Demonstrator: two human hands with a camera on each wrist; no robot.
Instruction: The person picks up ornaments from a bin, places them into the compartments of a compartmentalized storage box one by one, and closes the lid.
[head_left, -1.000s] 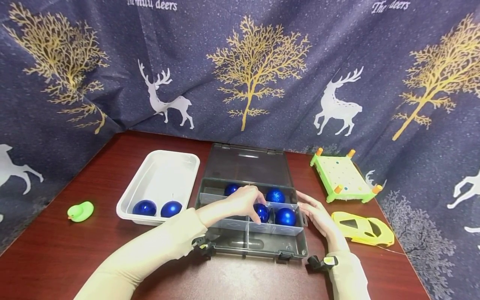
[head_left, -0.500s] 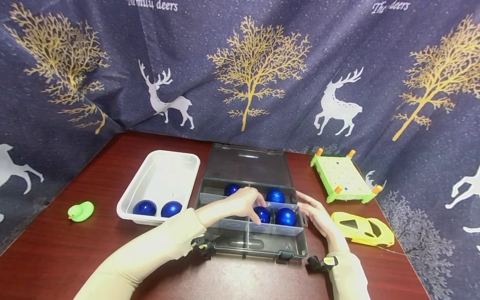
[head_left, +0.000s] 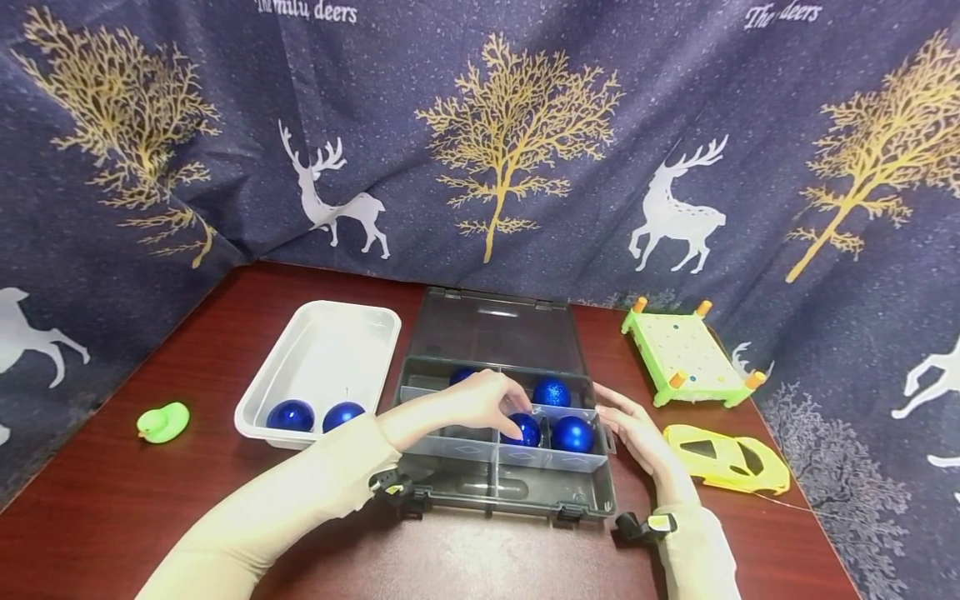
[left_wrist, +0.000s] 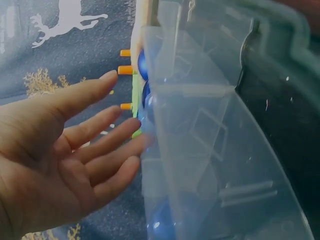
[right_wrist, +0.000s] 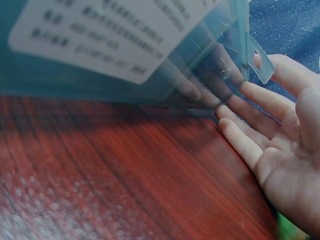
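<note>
A dark translucent divided box [head_left: 457, 498] stands with its lid folded back. Over its middle row hovers my left hand [head_left: 480, 400], its fingers spread and bent slightly; the left wrist view shows nothing between them. Just below the fingertips a shiny blue ball [head_left: 528, 432] sits in a right-hand compartment. A matte blue ball [head_left: 572, 433] lies beside it. Behind them is a glittery blue ball [head_left: 552, 391], and another blue ball [head_left: 461, 375] is partly hidden behind the left hand. My right hand [head_left: 637, 433] rests its extended fingers against the box's right side.
Left of the box, a white tray [head_left: 322, 309] holds two blue balls. A green toy duck [head_left: 163, 422] is at far left. On the right lie a yellow toy car body [head_left: 723, 458] and a green, orange-legged toy table [head_left: 686, 354]. Patterned cloth [head_left: 420, 108] hangs behind.
My left hand has let go of the shiny blue ball and drawn back slightly to the left, showing more of it. The right hand has stayed at the box's side.
</note>
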